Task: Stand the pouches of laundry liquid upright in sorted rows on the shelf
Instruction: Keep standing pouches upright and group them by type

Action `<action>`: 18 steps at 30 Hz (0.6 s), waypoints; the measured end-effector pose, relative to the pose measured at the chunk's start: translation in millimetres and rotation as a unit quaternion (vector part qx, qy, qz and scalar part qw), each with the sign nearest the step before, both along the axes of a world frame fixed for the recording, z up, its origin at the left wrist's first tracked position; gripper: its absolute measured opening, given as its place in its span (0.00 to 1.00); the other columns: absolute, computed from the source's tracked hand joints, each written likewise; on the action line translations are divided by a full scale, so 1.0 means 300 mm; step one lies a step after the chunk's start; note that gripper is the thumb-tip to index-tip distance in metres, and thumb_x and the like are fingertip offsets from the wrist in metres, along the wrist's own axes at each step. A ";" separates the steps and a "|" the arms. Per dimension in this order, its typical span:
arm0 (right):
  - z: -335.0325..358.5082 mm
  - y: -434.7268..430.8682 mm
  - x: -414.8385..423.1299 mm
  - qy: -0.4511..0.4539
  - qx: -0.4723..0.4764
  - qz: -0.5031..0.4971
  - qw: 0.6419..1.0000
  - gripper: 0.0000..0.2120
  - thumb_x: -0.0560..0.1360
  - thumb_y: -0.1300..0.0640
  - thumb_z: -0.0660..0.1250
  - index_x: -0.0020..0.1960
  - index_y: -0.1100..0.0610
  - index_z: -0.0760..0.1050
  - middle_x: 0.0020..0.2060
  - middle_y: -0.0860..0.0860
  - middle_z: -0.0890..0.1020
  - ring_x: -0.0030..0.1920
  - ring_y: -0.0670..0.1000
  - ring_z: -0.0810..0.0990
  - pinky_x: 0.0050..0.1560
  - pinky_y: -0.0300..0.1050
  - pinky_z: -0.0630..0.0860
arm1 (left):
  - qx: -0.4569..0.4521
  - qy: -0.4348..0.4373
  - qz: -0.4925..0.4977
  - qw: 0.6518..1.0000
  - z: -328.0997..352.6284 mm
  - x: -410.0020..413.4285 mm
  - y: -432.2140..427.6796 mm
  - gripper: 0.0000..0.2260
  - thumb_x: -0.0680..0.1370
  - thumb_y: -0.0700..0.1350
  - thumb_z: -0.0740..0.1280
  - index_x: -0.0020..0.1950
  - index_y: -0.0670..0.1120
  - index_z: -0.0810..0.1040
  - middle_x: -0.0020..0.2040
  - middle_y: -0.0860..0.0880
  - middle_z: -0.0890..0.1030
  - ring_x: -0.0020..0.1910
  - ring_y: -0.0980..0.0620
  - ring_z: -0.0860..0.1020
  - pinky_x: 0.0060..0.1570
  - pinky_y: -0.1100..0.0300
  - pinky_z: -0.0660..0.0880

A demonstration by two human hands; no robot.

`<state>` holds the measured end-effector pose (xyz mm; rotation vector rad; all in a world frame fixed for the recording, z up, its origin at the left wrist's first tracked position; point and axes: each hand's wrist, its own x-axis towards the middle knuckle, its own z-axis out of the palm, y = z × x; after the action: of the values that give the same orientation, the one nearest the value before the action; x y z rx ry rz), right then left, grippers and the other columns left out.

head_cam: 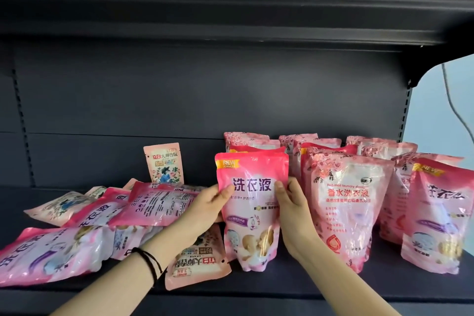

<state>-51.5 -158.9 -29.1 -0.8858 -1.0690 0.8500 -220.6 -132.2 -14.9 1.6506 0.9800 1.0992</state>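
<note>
A pink pouch of laundry liquid (252,202) stands upright at the middle of the dark shelf (295,282). My left hand (209,204) grips its left edge and my right hand (291,202) grips its right edge, thumbs on the front. More pink pouches stand in rows behind it and to its right, among them a flowered pouch (348,213) and another at the far right (436,215). Several pouches lie flat in a heap on the left (143,205). A small peach pouch (196,261) lies upside down below my left wrist. Another small one (164,163) leans upright against the back panel.
The shelf above (230,7) overhangs the whole space. The slotted back panel (128,97) rises behind the pouches. A shelf bracket (410,82) ends the unit on the right, with a pale wall and a hanging cable (451,100) beyond.
</note>
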 end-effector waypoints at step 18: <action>-0.128 -0.085 0.105 -0.277 -0.072 -0.066 0.956 0.05 0.78 0.59 0.66 0.52 0.56 0.71 0.45 0.49 0.83 0.46 0.47 0.83 0.39 0.35 0.77 | 0.007 0.028 -0.057 0.998 -0.105 0.058 0.022 0.20 0.70 0.38 0.74 0.58 0.50 0.74 0.55 0.53 0.82 0.51 0.60 0.81 0.49 0.65 0.77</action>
<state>-19.9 -184.3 -67.4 -1.3524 -1.4224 0.5809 -203.3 -125.7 -46.5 1.7352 0.9044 0.9902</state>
